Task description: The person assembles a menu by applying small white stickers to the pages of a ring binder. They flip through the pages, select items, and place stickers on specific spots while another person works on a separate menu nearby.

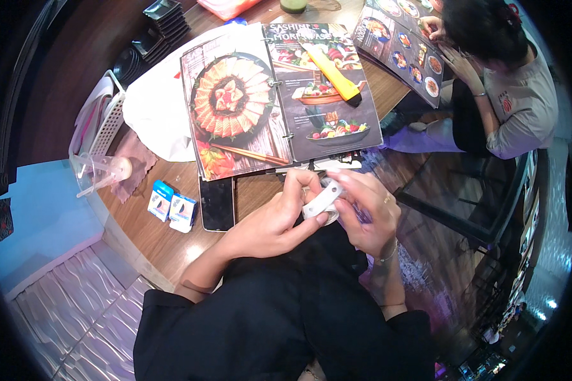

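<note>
Work on a white roll [323,202] seems underway, left hand [276,214] and right hand [372,216] pinching it closely. Next move likely calls for steady, light pressure.

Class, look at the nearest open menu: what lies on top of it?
A yellow tool with a black end lies on the menu's right-hand page; whatever is printed beneath it cannot be seen.

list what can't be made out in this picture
All in the head view:
White object: far side, hidden by the fingers.
Black phone: upper end, covered by the open menu.
Green container: top, cut off by the upper edge.
Small boxes: fine print, too small.
</note>
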The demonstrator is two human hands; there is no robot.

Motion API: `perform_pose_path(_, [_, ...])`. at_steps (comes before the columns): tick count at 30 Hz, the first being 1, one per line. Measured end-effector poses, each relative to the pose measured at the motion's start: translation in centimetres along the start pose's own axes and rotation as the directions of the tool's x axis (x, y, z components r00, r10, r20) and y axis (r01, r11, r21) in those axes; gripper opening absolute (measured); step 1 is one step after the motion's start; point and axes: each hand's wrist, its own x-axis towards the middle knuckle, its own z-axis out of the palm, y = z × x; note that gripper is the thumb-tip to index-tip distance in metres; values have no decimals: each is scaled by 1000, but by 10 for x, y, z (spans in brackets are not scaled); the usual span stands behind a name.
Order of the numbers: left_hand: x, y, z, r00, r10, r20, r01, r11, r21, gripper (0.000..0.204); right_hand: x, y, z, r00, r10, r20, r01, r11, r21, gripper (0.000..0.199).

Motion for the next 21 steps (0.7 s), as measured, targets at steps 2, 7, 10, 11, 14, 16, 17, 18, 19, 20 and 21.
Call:
perform_pose_path(2, [2,4,-2,999,-3,49,0,998,60,25,-3,3,-6,999,36,32,-37,999,23,37])
perform_pose_path(7, [4,8,-4,999,29,32,-29,999,-23,20,-9,0,-5,990,140,4,-139,980,145,34])
perform_pose_path(10, [6,-5,1,994,96,-45,-103,976,-193,17,-12,3,-2,992,122,-24,-118,985,129,34])
perform_pose_path(11, [7,-6,2,991,107,-77,-123,961,-250,16,-14,4,0,986,159,-49,-151,978,141,34])
perform_pose_path(14, [6,-6,6,994,-39,-98,4,943,-333,18,-22,3,11,956,263,-132,-239,955,173,34])
perform_pose_path(16, [6,-11,7,991,-72,-114,28,936,-351,21,-27,3,19,928,315,-200,-280,942,187,33])
perform_pose_path(17, [7,-14,8,990,-48,-131,0,939,-344,23,-31,4,20,918,325,-228,-284,939,194,32])
perform_pose_path(18, [7,-16,9,988,-27,-150,-25,942,-335,25,-34,5,22,907,336,-255,-288,935,206,31])
perform_pose_path(19, [6,-15,8,990,-49,-134,1,943,-334,28,-36,5,23,895,346,-281,-292,931,217,31])
perform_pose_path(20, [6,-13,5,990,-71,-119,27,943,-332,31,-37,6,23,898,347,-269,-291,929,227,30])
perform_pose_path(21, [6,-12,4,990,-92,-104,53,942,-331,34,-37,6,21,902,347,-257,-290,928,236,30])
